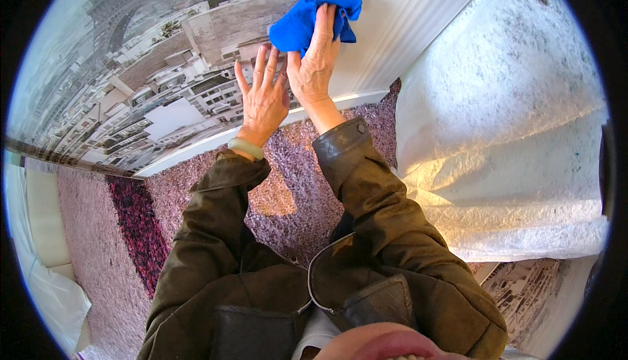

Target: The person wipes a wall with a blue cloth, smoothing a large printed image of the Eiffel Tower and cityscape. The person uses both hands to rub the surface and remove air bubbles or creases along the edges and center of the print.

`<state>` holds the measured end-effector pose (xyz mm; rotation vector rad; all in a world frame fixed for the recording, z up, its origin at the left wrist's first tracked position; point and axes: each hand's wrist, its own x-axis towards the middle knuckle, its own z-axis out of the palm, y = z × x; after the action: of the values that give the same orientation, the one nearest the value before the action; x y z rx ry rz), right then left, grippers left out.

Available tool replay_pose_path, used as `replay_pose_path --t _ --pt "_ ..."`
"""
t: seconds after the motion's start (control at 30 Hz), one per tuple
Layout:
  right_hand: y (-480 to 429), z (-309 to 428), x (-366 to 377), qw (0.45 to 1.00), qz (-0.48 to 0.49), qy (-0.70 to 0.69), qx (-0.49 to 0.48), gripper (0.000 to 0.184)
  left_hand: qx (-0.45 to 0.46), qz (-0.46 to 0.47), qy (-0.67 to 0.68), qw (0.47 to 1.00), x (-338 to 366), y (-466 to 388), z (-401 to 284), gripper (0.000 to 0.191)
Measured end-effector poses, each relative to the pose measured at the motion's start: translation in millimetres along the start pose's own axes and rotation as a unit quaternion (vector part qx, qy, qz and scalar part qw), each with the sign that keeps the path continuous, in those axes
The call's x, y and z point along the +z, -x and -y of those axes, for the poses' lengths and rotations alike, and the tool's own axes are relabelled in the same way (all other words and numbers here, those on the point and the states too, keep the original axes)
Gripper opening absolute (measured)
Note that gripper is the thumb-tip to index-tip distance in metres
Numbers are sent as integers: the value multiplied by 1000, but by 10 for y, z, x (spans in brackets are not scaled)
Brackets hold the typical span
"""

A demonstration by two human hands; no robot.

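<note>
My right hand [318, 63] presses a bunched blue cloth [299, 23] where a printed city mural [206, 31] meets a white moulded trim [392, 21]. Its fingers lie over the cloth, and folds stick out past the fingertips. Beside it, my left hand [265, 97] holds nothing; its fingers are spread against or just in front of the mural. A pale green bangle [245, 149] circles the left wrist. The mural carries a faded picture of the Eiffel Tower above rooftops.
A white baseboard [171, 159] runs along the foot of the mural. Below lies a shaggy pink-purple carpet [314, 183] with a dark stripe [135, 227]. Translucent white sheeting [500, 129] hangs at right. More white sheeting [54, 296] covers something pale at far left.
</note>
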<state>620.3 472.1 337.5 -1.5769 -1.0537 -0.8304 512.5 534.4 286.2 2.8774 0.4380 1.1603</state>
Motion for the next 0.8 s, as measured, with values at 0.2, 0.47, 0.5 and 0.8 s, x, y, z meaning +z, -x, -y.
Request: replay_pose_path --t 0.2,0.47,0.5,0.8 --pt "847 -542 478 854 -137 -46 500 83 13 43 -61 997 45 73 -35 72" --pt "680 -603 465 609 -288 -334 659 42 34 67 -55 996 100 147 12 72" --pt "584 -474 405 740 -208 -264 583 56 28 49 -55 997 93 125 25 72" --pt "405 -289 180 989 -82 -20 122 76 0 -32 -30 999 32 -40 -26 63"
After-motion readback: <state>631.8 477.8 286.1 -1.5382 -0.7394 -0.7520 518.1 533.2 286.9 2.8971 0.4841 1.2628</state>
